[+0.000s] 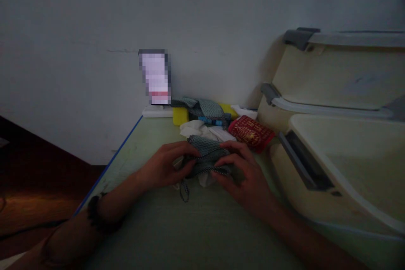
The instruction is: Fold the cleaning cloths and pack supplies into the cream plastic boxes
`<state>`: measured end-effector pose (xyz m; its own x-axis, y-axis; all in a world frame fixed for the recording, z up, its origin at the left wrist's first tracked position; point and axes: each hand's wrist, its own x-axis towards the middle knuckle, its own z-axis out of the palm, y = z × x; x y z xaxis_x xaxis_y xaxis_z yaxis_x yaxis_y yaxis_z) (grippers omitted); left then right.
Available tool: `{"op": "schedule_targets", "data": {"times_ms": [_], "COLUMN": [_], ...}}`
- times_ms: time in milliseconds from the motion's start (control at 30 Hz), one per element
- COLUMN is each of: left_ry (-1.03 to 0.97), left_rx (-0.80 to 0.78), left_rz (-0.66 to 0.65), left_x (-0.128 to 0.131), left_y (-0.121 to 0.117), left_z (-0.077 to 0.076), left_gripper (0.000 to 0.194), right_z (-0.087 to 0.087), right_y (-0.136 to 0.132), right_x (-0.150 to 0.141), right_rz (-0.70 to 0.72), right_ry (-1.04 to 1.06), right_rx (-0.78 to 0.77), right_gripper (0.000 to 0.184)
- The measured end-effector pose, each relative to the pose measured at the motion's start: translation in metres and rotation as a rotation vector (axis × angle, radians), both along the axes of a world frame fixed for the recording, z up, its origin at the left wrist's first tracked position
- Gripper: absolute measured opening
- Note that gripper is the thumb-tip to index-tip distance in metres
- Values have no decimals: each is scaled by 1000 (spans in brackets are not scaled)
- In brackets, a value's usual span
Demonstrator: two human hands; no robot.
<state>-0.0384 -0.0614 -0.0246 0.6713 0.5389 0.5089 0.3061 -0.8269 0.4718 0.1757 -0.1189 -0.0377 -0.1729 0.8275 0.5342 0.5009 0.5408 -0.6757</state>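
Note:
Between my two hands is a folded grey-green woven cloth (207, 152) with dark checked edging and a small hanging loop. My left hand (169, 162) pinches its left side, thumb below and fingers above. On the right side, my right hand (242, 171) grips the cloth with bent fingers along its edge. Some white crumpled material (202, 130) lies just behind the cloth, and a bit of white also shows beneath it. A red packet (251, 133) with gold print rests beyond my right hand.
A phone (156, 78) with a blurred screen stands on a white base (157, 112) against the wall. Beside it are another grey-green cloth (205, 107), a yellow block (180, 116) and a blue item (210, 121). Cream storage bins (332, 152) fill the right side of the green table (177, 228).

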Motion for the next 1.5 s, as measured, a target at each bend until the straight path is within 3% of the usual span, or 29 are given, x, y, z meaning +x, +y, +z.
{"op": "schedule_targets", "data": {"times_ms": [267, 400, 633, 733, 867, 933, 1100, 1367, 1500], "left_ry": [-39, 7, 27, 6, 34, 56, 108, 42, 37], "left_rx": [42, 139, 368, 356, 281, 285, 385, 440, 391], "left_rz": [-59, -64, 76, 89, -13, -41, 29, 57, 68], "left_x": [1, 2, -3, -4, -2, 1, 2, 0, 0], "left_y": [-1, -3, 3, 3, 0, -1, 2, 2, 2], "left_z": [0, 5, 0, 0, 6, 8, 5, 1, 5], "left_gripper": [27, 19, 22, 24, 17, 28, 15, 20, 18], "right_z": [-5, -4, -1, -3, -2, -1, 0, 1, 4], "right_y": [3, 3, 5, 5, 5, 5, 5, 2, 0], "right_x": [1, 1, 1, 0, 0, 0, 0, 2, 0], "right_rz": [-131, -171, -186, -182, -204, -223, -218, -154, -139], "right_ry": [50, 75, 171, 206, 233, 245, 246, 159, 110], "right_rx": [23, 27, 3, -11, -55, -86, -88, 1, 15], "right_gripper": [9, 8, 6, 5, 5, 6, 4, 18, 20]}}
